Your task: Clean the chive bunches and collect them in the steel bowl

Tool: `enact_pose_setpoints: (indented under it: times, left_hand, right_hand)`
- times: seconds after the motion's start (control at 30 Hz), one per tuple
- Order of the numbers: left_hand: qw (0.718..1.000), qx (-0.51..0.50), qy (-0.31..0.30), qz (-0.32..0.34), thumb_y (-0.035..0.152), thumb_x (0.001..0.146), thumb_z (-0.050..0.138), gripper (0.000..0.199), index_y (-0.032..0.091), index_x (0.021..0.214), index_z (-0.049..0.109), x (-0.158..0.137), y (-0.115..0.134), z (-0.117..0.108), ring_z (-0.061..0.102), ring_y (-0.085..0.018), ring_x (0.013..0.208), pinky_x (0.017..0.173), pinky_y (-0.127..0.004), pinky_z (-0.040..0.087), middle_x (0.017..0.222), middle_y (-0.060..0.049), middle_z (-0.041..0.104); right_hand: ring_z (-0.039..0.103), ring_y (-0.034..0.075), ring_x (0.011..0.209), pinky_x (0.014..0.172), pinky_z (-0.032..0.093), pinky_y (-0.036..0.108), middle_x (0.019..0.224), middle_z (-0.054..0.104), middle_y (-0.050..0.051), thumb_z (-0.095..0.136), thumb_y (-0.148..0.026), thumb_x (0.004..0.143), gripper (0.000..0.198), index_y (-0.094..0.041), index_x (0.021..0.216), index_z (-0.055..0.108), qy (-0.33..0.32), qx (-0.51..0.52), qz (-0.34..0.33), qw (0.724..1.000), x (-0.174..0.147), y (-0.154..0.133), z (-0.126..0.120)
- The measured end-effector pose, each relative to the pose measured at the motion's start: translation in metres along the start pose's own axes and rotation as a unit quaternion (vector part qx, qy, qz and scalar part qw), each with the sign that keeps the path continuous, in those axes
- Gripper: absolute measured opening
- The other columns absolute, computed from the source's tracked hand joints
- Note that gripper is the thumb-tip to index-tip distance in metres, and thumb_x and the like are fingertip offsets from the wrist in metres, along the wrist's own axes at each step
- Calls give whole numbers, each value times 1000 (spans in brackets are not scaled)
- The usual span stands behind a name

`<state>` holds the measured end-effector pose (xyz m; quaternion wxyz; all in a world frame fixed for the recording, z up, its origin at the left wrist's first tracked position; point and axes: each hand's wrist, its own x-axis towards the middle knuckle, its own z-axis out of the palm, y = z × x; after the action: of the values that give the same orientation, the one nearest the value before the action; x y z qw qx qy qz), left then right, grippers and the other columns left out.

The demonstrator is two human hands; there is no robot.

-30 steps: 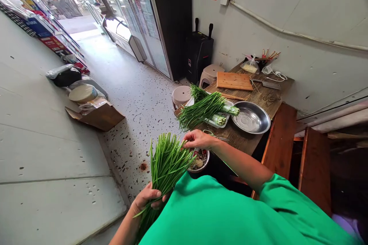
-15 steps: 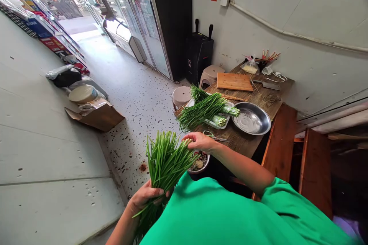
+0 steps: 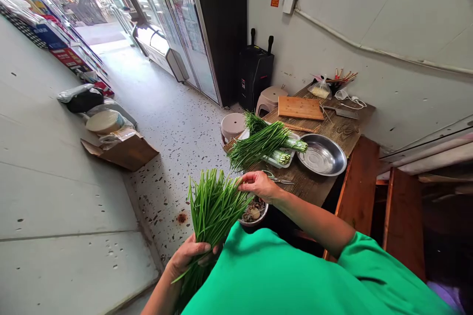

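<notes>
A thick bunch of green chives [image 3: 214,206] stands in my left hand [image 3: 191,252], whose fingers and thumb wrap round its lower part. My right hand [image 3: 260,184] is closed in a pinch at the upper right of the bunch, on the pale ends of a few stalks. Below that wrist is a bowl [image 3: 254,210] of dark scraps, partly covered by the stalks and my shirt. More bundles of chives [image 3: 260,145] lie across a white tray [image 3: 275,162] on the wooden table [image 3: 310,189]. Scissors [image 3: 279,177] rest just beyond my right hand.
A steel basin [image 3: 322,154], a cutting board [image 3: 300,108] and a cleaver [image 3: 342,112] are on the table. Two plastic stools [image 3: 232,125] stand behind it, near a black speaker [image 3: 254,76]. Wooden benches [image 3: 357,182] are at right, a cardboard box [image 3: 121,152] at left.
My right hand has shifted slightly left and keeps its pinch at the stalk ends. More of the bowl shows below it. My left hand still grips the bunch.
</notes>
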<state>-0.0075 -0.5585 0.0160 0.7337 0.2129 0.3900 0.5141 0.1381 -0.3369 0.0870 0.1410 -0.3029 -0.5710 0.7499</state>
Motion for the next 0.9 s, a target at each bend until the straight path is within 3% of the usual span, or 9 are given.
enact_pose_setpoints:
  times: [0.1, 0.2, 0.43, 0.53, 0.63, 0.77, 0.9]
  left_hand:
    - [1000, -8, -9, -11, 36, 62, 69, 29, 8, 67, 68, 1, -1, 3, 27, -5, 34, 39, -19, 18, 36, 4, 35]
    - [1000, -15, -5, -14, 36, 61, 69, 28, 8, 65, 68, 0, -3, 5, 26, -4, 33, 38, -19, 17, 35, 4, 34]
    - [1000, -21, 3, -20, 34, 60, 70, 28, 7, 65, 70, -3, -9, 0, 26, -3, 32, 35, -18, 17, 37, 3, 39]
    - [999, -26, -13, -28, 33, 58, 71, 27, 7, 65, 69, -1, -11, -2, 26, -3, 31, 34, -18, 18, 38, 3, 39]
    - [999, -30, -25, -30, 33, 58, 71, 26, 8, 64, 69, 2, -13, -3, 25, -3, 30, 33, -18, 19, 38, 3, 39]
    - [999, -30, -27, -22, 34, 61, 69, 26, 8, 61, 67, 4, -9, 3, 23, -2, 29, 33, -18, 18, 35, 5, 35]
    - [999, -28, -43, 4, 36, 62, 68, 28, 8, 60, 66, 6, 2, 8, 21, -2, 29, 33, -18, 17, 33, 6, 32]
  right_hand:
    - [55, 9, 56, 54, 42, 21, 64, 66, 0, 64, -20, 63, 11, -13, 69, 69, 41, -79, -40, 995, -1, -2, -1]
    - [51, 7, 51, 51, 40, 20, 62, 66, 0, 58, -16, 65, 13, -12, 71, 68, 79, -113, -53, 989, 0, -10, -10]
    - [50, 7, 54, 49, 39, 19, 65, 62, -1, 73, -32, 64, 38, -13, 96, 66, -41, -127, 36, 990, 6, -25, -25]
    - [47, 6, 51, 48, 36, 19, 60, 59, -3, 76, -31, 58, 31, -11, 80, 66, -99, -162, 58, 980, 6, -28, -21]
    - [45, 6, 52, 49, 33, 19, 58, 57, -3, 73, -30, 61, 21, -11, 67, 64, -128, -215, 3, 968, 2, -32, -18]
    - [40, 6, 50, 48, 27, 20, 51, 50, -4, 68, -34, 68, 23, -12, 62, 64, -52, -330, -102, 937, 0, -35, -15]
    - [37, 7, 48, 47, 27, 21, 50, 47, -3, 59, -45, 77, 35, -14, 60, 60, 118, -291, -177, 933, 8, -40, -27]
